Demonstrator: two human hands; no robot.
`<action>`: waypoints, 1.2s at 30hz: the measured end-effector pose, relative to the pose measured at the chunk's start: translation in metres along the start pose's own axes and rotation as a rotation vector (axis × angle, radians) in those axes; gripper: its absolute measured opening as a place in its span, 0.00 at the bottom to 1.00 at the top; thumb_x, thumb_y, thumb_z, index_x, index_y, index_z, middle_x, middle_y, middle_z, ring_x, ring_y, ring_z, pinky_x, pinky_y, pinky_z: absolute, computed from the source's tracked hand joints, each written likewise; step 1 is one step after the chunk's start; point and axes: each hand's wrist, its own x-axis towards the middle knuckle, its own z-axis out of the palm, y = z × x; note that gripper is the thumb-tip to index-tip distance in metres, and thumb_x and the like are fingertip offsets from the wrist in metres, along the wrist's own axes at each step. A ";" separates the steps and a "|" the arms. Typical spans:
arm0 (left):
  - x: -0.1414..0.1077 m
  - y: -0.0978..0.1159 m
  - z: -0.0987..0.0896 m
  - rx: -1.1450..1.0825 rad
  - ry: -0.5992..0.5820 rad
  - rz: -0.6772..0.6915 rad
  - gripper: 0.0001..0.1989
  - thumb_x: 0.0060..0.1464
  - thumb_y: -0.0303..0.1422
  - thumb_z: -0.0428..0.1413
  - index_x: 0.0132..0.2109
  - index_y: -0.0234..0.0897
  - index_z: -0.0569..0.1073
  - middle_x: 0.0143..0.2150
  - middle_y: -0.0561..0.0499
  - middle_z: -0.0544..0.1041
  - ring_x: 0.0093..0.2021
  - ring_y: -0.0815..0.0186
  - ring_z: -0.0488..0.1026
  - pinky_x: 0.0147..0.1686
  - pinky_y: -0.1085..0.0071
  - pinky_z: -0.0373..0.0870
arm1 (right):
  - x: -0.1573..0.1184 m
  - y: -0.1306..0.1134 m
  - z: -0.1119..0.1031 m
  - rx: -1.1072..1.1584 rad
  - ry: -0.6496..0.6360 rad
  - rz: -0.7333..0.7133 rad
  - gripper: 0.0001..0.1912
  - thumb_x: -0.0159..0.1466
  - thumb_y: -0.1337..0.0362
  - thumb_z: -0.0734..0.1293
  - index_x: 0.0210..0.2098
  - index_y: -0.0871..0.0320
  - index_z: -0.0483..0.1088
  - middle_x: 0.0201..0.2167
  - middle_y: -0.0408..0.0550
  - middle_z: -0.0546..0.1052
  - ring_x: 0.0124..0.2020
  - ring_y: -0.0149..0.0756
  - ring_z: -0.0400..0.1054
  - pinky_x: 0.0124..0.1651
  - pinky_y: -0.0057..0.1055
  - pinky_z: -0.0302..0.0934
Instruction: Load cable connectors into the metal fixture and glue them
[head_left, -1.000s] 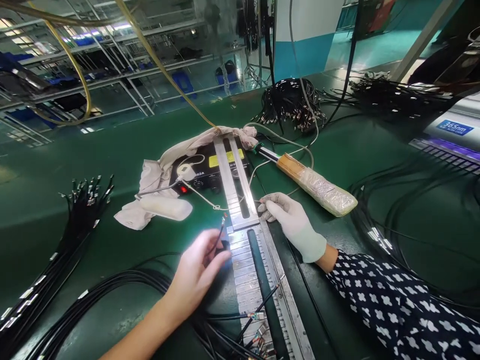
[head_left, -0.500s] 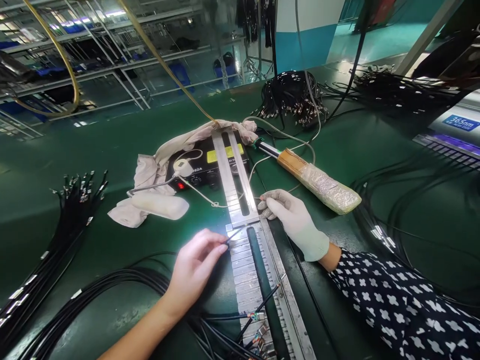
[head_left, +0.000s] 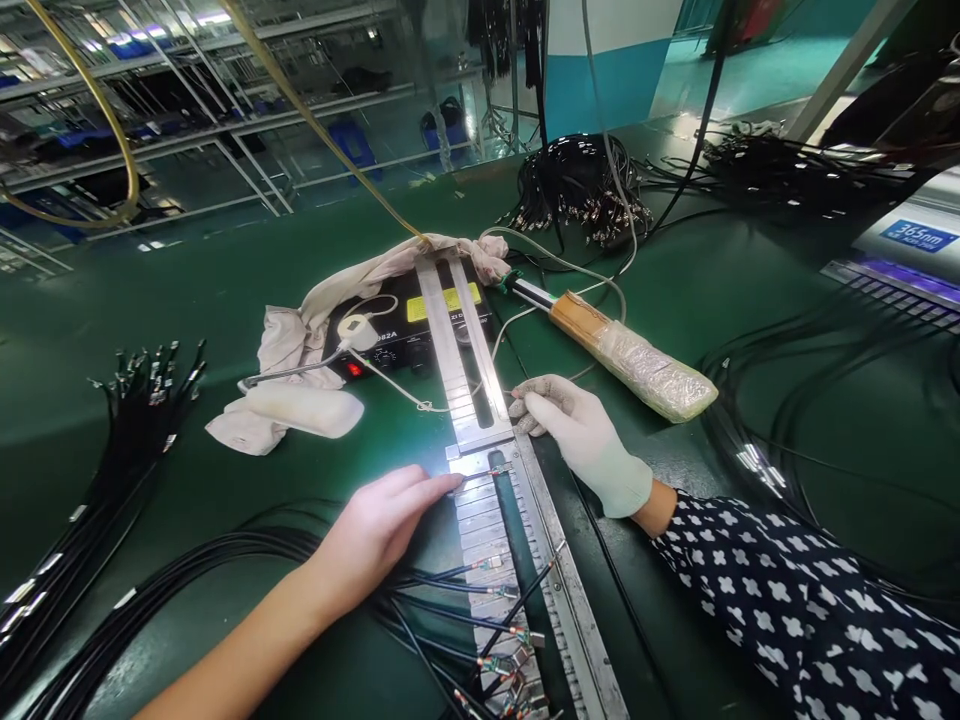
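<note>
My bare left hand (head_left: 397, 520) holds a thin black cable (head_left: 474, 476) at the left edge of a slotted metal jig (head_left: 480, 515). Its index finger is stretched along the cable, and the thumb is mostly hidden. The cable's stripped end, with small coloured wires, lies over the jig's slot. My right hand (head_left: 574, 425), in a white glove with greyish fingertips, is closed in a pinch just right of the jig's crossbar. Something thin and reddish shows at the fingertips, too small to name. Several black cables with metal connectors (head_left: 517, 660) lie across the jig's near end.
Behind the jig sits a black control box (head_left: 382, 345) with a cloth (head_left: 289, 345) around it. A wrapped handle tool (head_left: 637, 360) lies to the right. Cable bundles lie left (head_left: 127, 470) and at the back (head_left: 577, 190). A lamp unit marked 365nm (head_left: 915, 240) stands far right.
My left hand has shifted slightly down and its index finger has straightened. The cable's end now reaches over the slot with its wires showing. My right hand stays by the crossbar.
</note>
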 end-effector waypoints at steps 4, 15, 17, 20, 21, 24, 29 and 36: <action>0.003 0.002 0.000 0.101 -0.005 0.060 0.19 0.65 0.23 0.44 0.58 0.38 0.68 0.37 0.49 0.71 0.35 0.68 0.69 0.35 0.74 0.68 | 0.001 0.000 0.000 0.004 -0.005 -0.007 0.10 0.64 0.58 0.66 0.39 0.59 0.72 0.33 0.47 0.77 0.30 0.33 0.71 0.36 0.32 0.66; 0.010 0.004 -0.002 0.230 0.024 0.115 0.18 0.64 0.22 0.43 0.54 0.38 0.72 0.40 0.47 0.72 0.39 0.66 0.69 0.38 0.71 0.67 | 0.001 -0.001 0.002 0.004 -0.013 -0.009 0.09 0.64 0.59 0.66 0.38 0.59 0.72 0.32 0.46 0.77 0.30 0.32 0.71 0.36 0.32 0.67; 0.006 0.007 0.000 0.335 0.072 0.100 0.20 0.64 0.23 0.43 0.54 0.42 0.73 0.42 0.46 0.71 0.40 0.63 0.67 0.38 0.67 0.64 | 0.001 0.000 0.001 0.004 -0.015 -0.010 0.09 0.64 0.59 0.66 0.38 0.59 0.72 0.32 0.46 0.77 0.30 0.32 0.71 0.36 0.32 0.67; -0.003 0.010 0.009 0.434 0.105 0.031 0.22 0.65 0.24 0.42 0.58 0.44 0.71 0.35 0.48 0.69 0.34 0.63 0.62 0.33 0.68 0.59 | 0.002 0.000 0.002 0.002 -0.022 -0.011 0.09 0.64 0.59 0.66 0.38 0.59 0.71 0.32 0.46 0.76 0.30 0.32 0.70 0.36 0.32 0.67; -0.005 0.011 0.011 0.421 0.087 0.003 0.22 0.65 0.24 0.41 0.60 0.43 0.70 0.33 0.49 0.69 0.32 0.64 0.60 0.31 0.68 0.57 | 0.002 0.000 0.003 0.001 -0.027 -0.013 0.09 0.64 0.59 0.66 0.38 0.59 0.71 0.32 0.47 0.76 0.31 0.32 0.70 0.37 0.32 0.66; -0.010 0.015 0.011 0.353 0.018 -0.061 0.22 0.66 0.26 0.40 0.61 0.42 0.68 0.33 0.49 0.71 0.32 0.64 0.62 0.31 0.68 0.57 | 0.000 0.000 0.004 -0.006 -0.039 -0.025 0.10 0.64 0.57 0.66 0.38 0.59 0.71 0.32 0.46 0.76 0.31 0.33 0.69 0.37 0.32 0.66; -0.024 0.036 -0.003 0.093 -0.007 -0.127 0.16 0.66 0.33 0.47 0.59 0.43 0.66 0.42 0.49 0.74 0.42 0.62 0.68 0.44 0.65 0.65 | -0.017 -0.001 0.000 -0.011 -0.041 -0.030 0.16 0.62 0.52 0.68 0.38 0.59 0.71 0.32 0.47 0.76 0.30 0.33 0.69 0.36 0.33 0.65; -0.033 0.048 -0.002 -0.216 -0.024 -0.230 0.08 0.64 0.30 0.48 0.38 0.39 0.71 0.38 0.48 0.74 0.41 0.63 0.69 0.43 0.67 0.67 | -0.030 -0.001 -0.005 -0.026 -0.037 -0.005 0.18 0.60 0.49 0.69 0.37 0.59 0.71 0.33 0.48 0.77 0.30 0.34 0.69 0.35 0.33 0.65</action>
